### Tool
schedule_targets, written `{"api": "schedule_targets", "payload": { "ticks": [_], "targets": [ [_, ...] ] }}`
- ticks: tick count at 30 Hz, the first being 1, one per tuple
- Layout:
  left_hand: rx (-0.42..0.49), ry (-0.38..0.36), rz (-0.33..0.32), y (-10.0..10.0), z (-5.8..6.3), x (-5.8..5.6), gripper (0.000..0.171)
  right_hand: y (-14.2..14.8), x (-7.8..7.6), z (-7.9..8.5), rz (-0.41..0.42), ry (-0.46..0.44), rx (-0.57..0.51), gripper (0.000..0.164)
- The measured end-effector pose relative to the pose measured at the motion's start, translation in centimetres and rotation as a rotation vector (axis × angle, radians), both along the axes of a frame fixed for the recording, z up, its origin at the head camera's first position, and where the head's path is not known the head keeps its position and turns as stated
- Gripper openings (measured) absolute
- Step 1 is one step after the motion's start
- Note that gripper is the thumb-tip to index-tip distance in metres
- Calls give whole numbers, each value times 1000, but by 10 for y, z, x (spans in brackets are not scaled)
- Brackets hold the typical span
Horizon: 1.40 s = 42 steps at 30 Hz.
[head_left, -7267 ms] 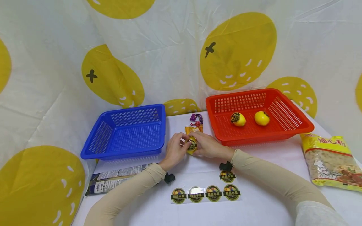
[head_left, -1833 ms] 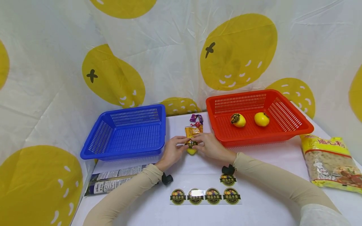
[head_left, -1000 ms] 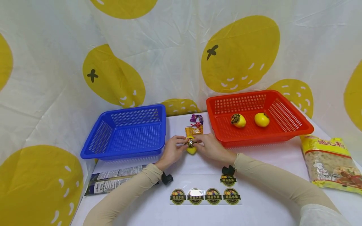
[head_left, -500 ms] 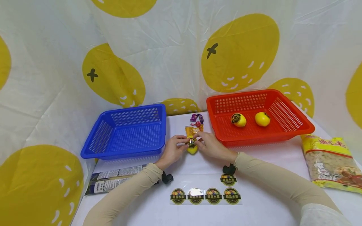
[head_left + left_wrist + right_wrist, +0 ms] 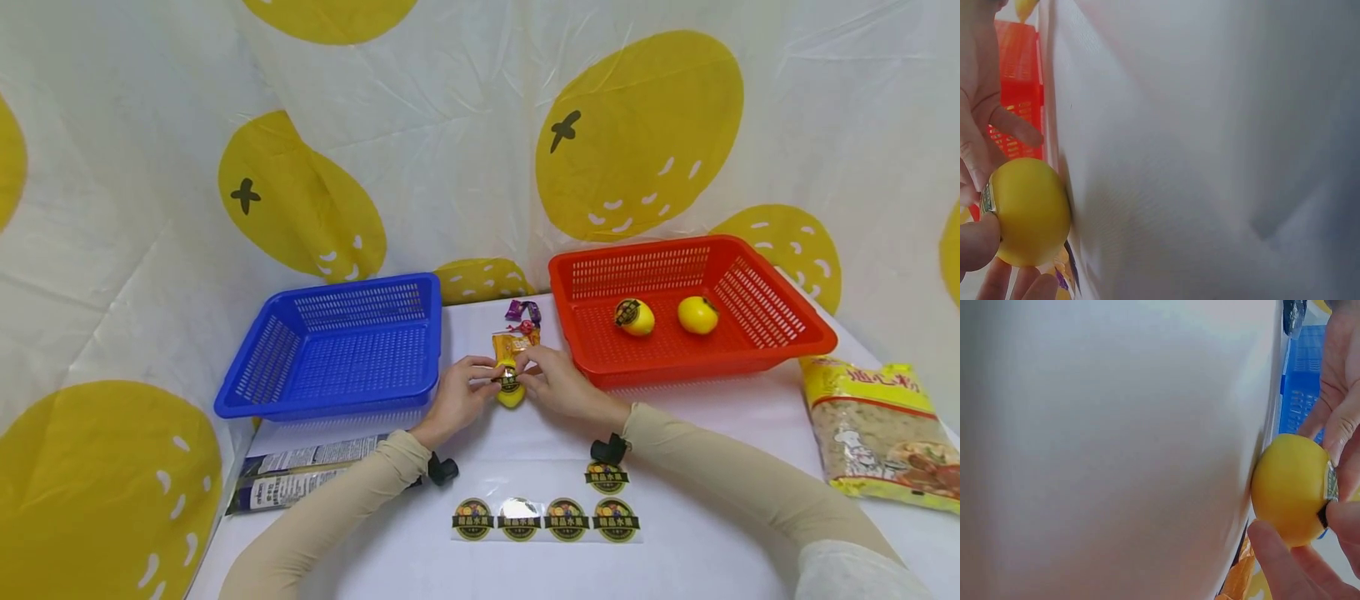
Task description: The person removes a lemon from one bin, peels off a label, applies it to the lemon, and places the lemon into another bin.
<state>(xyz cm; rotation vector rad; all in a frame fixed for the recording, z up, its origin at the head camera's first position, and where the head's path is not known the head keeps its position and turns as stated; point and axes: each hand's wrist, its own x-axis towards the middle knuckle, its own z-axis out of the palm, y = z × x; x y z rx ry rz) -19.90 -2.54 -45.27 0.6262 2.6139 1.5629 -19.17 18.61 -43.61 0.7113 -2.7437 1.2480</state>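
Note:
At the middle of the table, a yellow persimmon [image 5: 512, 397] stands between both hands, a round black-and-gold sticker [image 5: 509, 380] on its side facing me. My left hand [image 5: 459, 398] holds the fruit from the left; its thumb [image 5: 979, 240] presses by one sticker edge while the fingers curve round behind. From the right, my right hand [image 5: 562, 385] grips it, its thumb [image 5: 1344, 516] on the sticker's dark band end and its fingers [image 5: 1279, 556] against the fruit's far side. The left wrist view shows the persimmon's smooth side resting close to the tablecloth.
A sticker sheet [image 5: 525, 492] with several stickers lies in front. The blue basket [image 5: 433, 392] is at left, above two dark packets [image 5: 300, 487]. The red basket [image 5: 750, 360] holds two persimmons, one stickered. Wrapped sweets [image 5: 517, 342] lie behind the hands; a pasta bag [image 5: 870, 425] lies right.
Both hands stay at the same persimmon. Its sticker, tilted earlier, now lies flatter across the side facing me. The right hand's fingers have shifted slightly away from the fruit's top.

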Motion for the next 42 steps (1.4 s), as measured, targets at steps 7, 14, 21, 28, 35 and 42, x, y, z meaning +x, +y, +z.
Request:
{"api": "schedule_targets", "payload": {
  "ticks": [7, 14, 21, 28, 35, 42],
  "targets": [
    [20, 0, -7, 1, -1, -1, 27, -2, 0, 4, -50, -58, 14, 6],
    [10, -12, -21, 0, -1, -3, 26, -3, 1, 4, -54, -84, 23, 7],
    [74, -93, 16, -1, -3, -1, 19, -1, 5, 1, -34, -108, 7, 7],
    [112, -101, 84, 0, -4, 0, 14, -1, 5, 0, -28, -102, -6, 7],
    [127, -121, 113, 2, -3, 0, 10, 0, 5, 0, -35, -93, 13, 7],
    [121, -133, 131, 3, -2, -1, 8, 1, 4, 1, -40, -99, 8, 7]
  ]
}}
